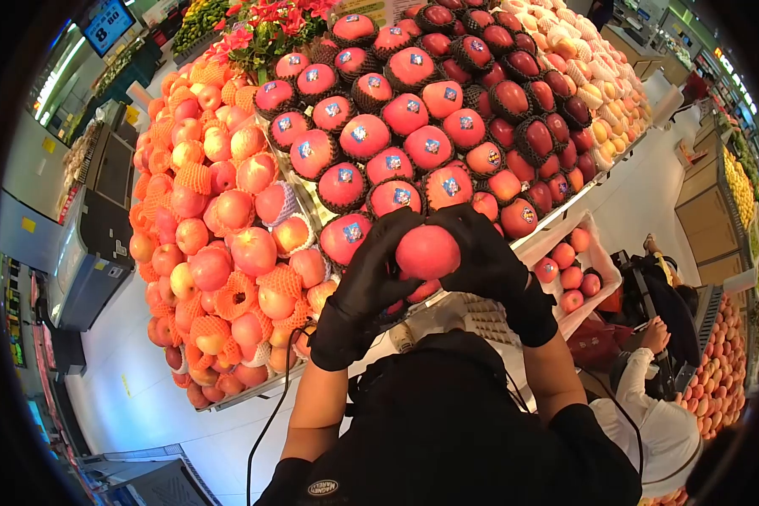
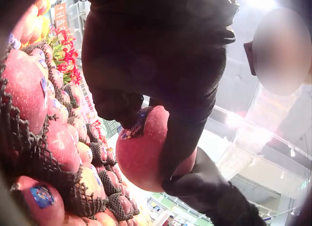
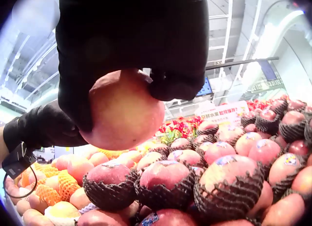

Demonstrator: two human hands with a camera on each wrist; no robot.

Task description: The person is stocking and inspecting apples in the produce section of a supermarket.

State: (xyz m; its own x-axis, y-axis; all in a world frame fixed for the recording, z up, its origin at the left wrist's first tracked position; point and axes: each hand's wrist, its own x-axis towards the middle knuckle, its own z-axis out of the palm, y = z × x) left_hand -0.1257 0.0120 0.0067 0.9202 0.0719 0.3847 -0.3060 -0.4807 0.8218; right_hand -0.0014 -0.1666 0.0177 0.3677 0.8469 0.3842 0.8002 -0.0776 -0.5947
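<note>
A large red apple [image 1: 428,252], without a foam net, is held up between my two black-gloved hands in front of the display. My left hand [image 1: 369,268] grips its left side and my right hand [image 1: 486,258] curls round its right side. In the left wrist view a blue sticker [image 2: 136,124] shows on the apple [image 2: 141,155], with a gloved finger right at it. The right wrist view shows the apple's paler yellowish side [image 3: 126,111]. Just beyond the hands lie red apples [image 1: 364,137] with blue stickers, many in black foam nets.
Apples in orange foam nets [image 1: 193,179] fill the slope on the left. Darker red apples [image 1: 511,99] and paler net-wrapped fruit [image 1: 594,76] lie at right. A lined box of apples [image 1: 605,263] stands low at right, near a person in a white top [image 1: 649,422]. Red flowers [image 1: 291,18] stand behind.
</note>
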